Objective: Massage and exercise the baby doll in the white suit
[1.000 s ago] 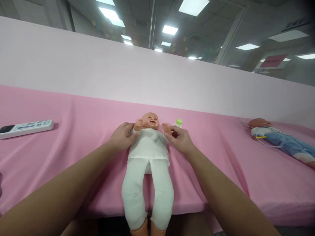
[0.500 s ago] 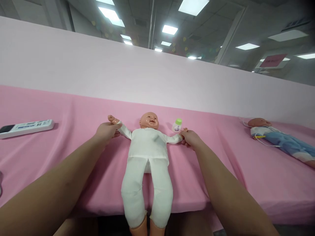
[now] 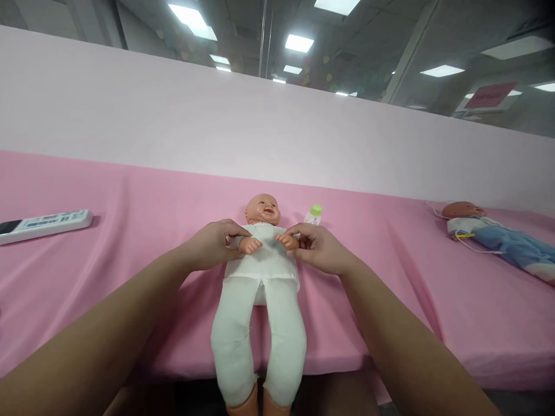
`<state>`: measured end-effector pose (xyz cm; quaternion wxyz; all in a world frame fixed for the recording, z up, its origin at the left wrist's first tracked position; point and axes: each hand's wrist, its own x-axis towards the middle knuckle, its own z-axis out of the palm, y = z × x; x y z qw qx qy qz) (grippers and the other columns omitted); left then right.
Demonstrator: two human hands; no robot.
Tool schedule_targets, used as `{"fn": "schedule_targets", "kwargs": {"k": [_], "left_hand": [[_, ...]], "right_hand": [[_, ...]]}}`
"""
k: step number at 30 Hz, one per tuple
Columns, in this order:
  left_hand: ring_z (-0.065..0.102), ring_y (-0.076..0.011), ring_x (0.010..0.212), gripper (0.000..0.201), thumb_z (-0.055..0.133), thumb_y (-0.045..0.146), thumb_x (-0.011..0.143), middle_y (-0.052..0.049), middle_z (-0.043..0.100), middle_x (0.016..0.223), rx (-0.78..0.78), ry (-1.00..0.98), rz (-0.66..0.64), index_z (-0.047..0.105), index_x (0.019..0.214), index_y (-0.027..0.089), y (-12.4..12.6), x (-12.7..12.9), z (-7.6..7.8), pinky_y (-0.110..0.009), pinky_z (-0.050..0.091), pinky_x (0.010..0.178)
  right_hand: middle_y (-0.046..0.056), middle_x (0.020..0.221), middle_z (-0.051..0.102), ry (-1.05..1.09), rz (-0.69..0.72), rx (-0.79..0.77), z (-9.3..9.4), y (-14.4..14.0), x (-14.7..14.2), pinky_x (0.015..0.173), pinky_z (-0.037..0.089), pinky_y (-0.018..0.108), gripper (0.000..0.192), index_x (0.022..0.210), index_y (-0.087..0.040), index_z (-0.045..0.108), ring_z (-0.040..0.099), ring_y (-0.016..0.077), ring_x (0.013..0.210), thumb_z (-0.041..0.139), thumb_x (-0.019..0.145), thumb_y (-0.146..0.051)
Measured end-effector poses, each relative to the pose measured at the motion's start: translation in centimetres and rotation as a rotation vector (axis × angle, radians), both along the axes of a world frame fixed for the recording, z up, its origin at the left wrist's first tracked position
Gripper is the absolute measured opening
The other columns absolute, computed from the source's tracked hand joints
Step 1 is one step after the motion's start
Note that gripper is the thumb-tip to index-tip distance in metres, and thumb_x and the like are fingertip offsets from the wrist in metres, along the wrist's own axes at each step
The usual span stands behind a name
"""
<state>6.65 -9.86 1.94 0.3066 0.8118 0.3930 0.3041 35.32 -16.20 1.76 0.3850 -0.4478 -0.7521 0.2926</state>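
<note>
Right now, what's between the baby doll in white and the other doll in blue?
In the head view, a small bottle with a green cap stands just right of the white-clothed doll. From there to the blue-clothed doll, only bare pink cloth shows.

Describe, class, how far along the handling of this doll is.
Done: the doll lies face up on the pink cloth, dressed in white. In hand: the left hand and right hand each grip a doll arm, folded over its chest. Left untouched: the small bottle by its head, the remote and a second doll far right.
</note>
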Motion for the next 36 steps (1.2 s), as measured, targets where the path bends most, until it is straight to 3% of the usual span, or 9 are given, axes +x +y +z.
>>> {"fn": "schedule_targets", "kwargs": {"k": [4, 11, 14, 19, 24, 30, 36], "left_hand": [[0.065, -0.0262, 0.084, 0.040, 0.082, 0.034, 0.052, -0.003, 0.071, 0.092, 0.013, 0.012, -0.044, 0.079, 0.092, 0.034, -0.2, -0.1, 0.4, -0.033, 0.052, 0.074], [0.063, -0.0268, 0.093, 0.036, 0.074, 0.035, 0.064, -0.003, 0.070, 0.101, 0.085, 0.194, -0.065, 0.074, 0.100, 0.029, 0.0, 0.3, -0.2, -0.034, 0.049, 0.079], [0.064, -0.0233, 0.083, 0.032, 0.073, 0.039, 0.068, -0.003, 0.070, 0.094, 0.044, 0.061, 0.039, 0.072, 0.097, 0.026, 0.6, 0.1, -0.7, -0.032, 0.049, 0.073], [0.064, -0.0203, 0.076, 0.032, 0.071, 0.047, 0.072, -0.005, 0.067, 0.083, -0.135, -0.385, 0.292, 0.066, 0.085, 0.019, 3.5, -1.5, -2.6, -0.031, 0.051, 0.069], [0.062, -0.0174, 0.061, 0.035, 0.067, 0.051, 0.074, -0.004, 0.064, 0.072, -0.307, -0.528, 0.544, 0.063, 0.078, 0.016, 6.7, -2.8, -5.2, -0.032, 0.054, 0.062], [0.066, -0.0236, 0.060, 0.041, 0.054, 0.058, 0.080, -0.007, 0.067, 0.066, -0.183, -0.313, 0.705, 0.062, 0.070, 0.019, 7.1, -2.4, -6.2, -0.032, 0.050, 0.056], [0.067, -0.0239, 0.064, 0.035, 0.050, 0.054, 0.082, -0.005, 0.068, 0.067, -0.132, -0.227, 0.721, 0.058, 0.071, 0.022, 5.6, -2.2, -5.4, -0.031, 0.045, 0.055]], "right_hand": [[0.002, 0.098, 0.069, -0.233, 0.152, 0.078, 0.5, -0.7, -1.4, 0.076, 0.050, 0.033, 0.025, 0.102, -0.028, 0.073, 0.062, 0.0210, 0.091, 0.072, 0.077, -0.021], [0.001, 0.104, 0.070, -0.288, 0.148, 0.139, 0.0, -0.6, -1.9, 0.081, 0.050, 0.034, 0.033, 0.108, -0.030, 0.073, 0.062, 0.0217, 0.095, 0.068, 0.078, -0.018], [0.002, 0.098, 0.071, -0.129, 0.014, 0.112, -0.8, 0.2, -1.3, 0.069, 0.049, 0.030, 0.028, 0.109, -0.028, 0.073, 0.062, 0.0180, 0.080, 0.066, 0.082, -0.025], [0.002, 0.085, 0.066, 0.188, -0.463, 0.081, -2.9, 3.2, 2.2, 0.057, 0.045, 0.026, 0.032, 0.104, -0.022, 0.069, 0.052, 0.0132, 0.063, 0.068, 0.080, -0.044], [0.001, 0.061, 0.056, 0.289, -0.700, -0.103, -5.4, 5.8, 6.1, 0.049, 0.038, 0.024, 0.030, 0.079, -0.018, 0.065, 0.048, 0.0131, 0.054, 0.067, 0.076, -0.048], [-0.002, 0.056, 0.052, 0.329, -0.753, -0.184, -7.6, 7.5, 6.8, 0.047, 0.032, 0.024, 0.031, 0.080, -0.018, 0.065, 0.044, 0.0125, 0.051, 0.063, 0.077, -0.049], [-0.002, 0.055, 0.053, 0.370, -0.721, -0.159, -7.3, 6.9, 6.3, 0.045, 0.032, 0.025, 0.032, 0.075, -0.019, 0.063, 0.044, 0.0134, 0.050, 0.064, 0.076, -0.051]]}}
